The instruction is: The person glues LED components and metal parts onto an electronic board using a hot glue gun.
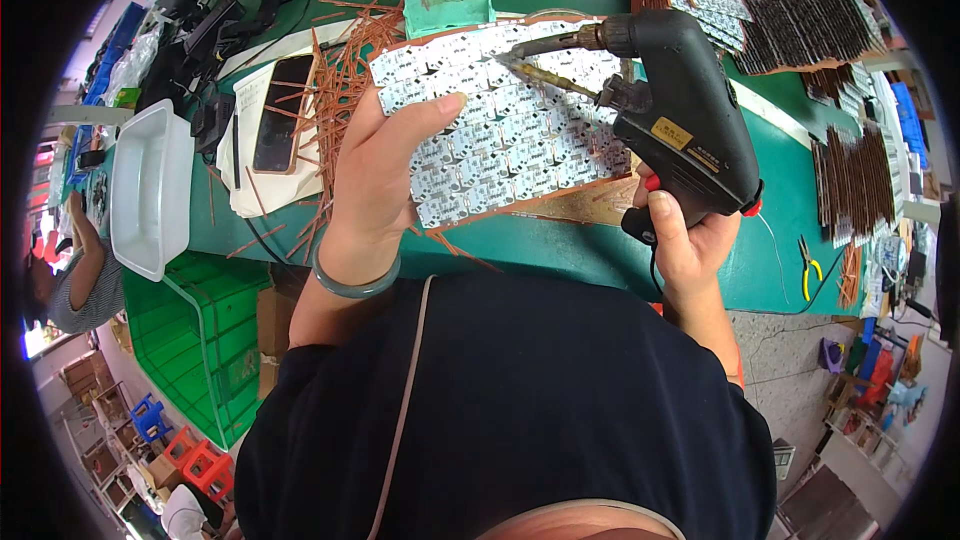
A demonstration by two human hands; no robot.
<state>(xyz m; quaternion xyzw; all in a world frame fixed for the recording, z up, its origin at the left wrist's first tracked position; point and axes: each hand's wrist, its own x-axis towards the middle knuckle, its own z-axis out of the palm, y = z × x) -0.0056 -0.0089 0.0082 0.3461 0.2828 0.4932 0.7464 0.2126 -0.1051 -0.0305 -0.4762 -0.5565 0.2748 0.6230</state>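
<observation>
A white panel of small circuit boards (500, 155) with a copper-brown edge is tilted up over the bench. My left hand (375, 155) grips its left side, thumb flat on the face and the other fingers behind it, out of sight. In my right hand (690, 240) is a black soldering gun (690, 115), held by its handle near a red button. Its iron tip and the thin solder-feed tube meet close to the panel's upper middle. I cannot tell whether the tip touches the board.
Thin brown strips (345, 70) lie heaped left of the panel, beside a phone (284, 115). A turquoise plastic tray (447, 0) stands behind. Stacked panels (810, 20) fill the far right, with yellow-handled pliers (808, 268) nearer. At left are a white bin (150, 190), a green crate (195, 330) and another person's arm (88, 240).
</observation>
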